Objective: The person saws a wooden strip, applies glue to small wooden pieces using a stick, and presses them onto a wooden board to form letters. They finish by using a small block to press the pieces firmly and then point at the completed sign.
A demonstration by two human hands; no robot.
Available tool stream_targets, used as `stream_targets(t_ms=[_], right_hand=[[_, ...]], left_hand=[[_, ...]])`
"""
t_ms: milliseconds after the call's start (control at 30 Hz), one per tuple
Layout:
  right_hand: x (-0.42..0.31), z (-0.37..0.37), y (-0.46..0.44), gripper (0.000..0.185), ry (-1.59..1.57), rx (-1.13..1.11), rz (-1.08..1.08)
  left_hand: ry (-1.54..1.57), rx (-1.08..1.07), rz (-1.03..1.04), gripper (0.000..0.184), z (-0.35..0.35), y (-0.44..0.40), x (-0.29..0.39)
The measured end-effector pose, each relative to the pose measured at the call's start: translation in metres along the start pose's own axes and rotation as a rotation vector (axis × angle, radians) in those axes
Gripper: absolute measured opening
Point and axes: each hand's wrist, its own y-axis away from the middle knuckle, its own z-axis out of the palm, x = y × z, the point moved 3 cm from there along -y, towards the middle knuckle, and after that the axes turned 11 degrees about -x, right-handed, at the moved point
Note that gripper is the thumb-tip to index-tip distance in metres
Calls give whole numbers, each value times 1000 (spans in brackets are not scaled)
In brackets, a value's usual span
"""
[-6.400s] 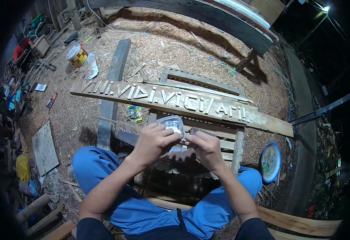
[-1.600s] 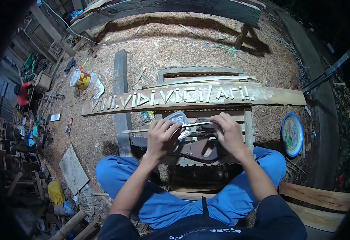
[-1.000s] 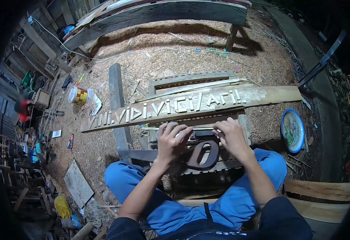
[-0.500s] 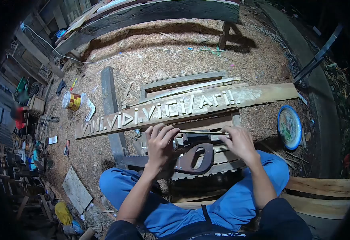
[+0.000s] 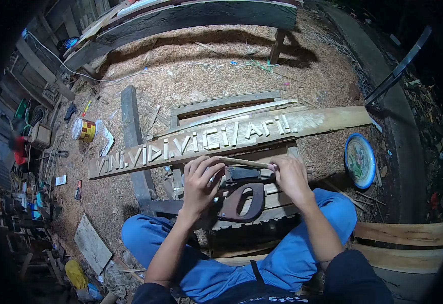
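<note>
A thin wooden strip (image 5: 246, 162) spans the gap between my two hands. My left hand (image 5: 201, 181) is closed on its left end, and my right hand (image 5: 288, 174) pinches the right end. Just beyond them lies a long board (image 5: 333, 120) with raised letters made of pale sticks, reading "ViNi.ViDi.ViCi/Ari!.". Below the strip, a hand saw (image 5: 243, 203) rests on the slatted wooden stand, its blade passing behind my left wrist. A dark block-like object (image 5: 244, 175) sits between the saw handle and the strip. The plastic container is mostly hidden by my left hand.
At right on the ground stands a round blue-rimmed tray (image 5: 360, 161). A paint bucket (image 5: 83, 129) is at left, with a flat panel (image 5: 93, 244) nearer. A large beam bench (image 5: 196, 17) crosses the back. A person in red (image 5: 19, 148) is at far left. Planks (image 5: 409, 234) lie lower right.
Earlier my hands were close together at the plastic container; now they are apart with the strip stretched between them. The view has shifted, and the strip tilts slightly down to the right.
</note>
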Motion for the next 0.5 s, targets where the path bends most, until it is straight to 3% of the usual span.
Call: stream_targets(t_ms=[167,233,267,400,500], right_hand=[[4,4,-5,19,26,7,83],[-8,2,-5,28,28,120,27],[-12,2,-5,41,30,77,16],[-34,2,-10,54,-61,21,-97],[-53,5,-11,52,-245,-43,-217]], left_hand=[[16,15,-40,30,-4,6,-6],[46,32,-65,30,-9,8,-8],[42,33,-67,30,-11,9,-8],[35,32,-80,26,-16,13,-9],[32,44,-83,24,-19,15,-7]])
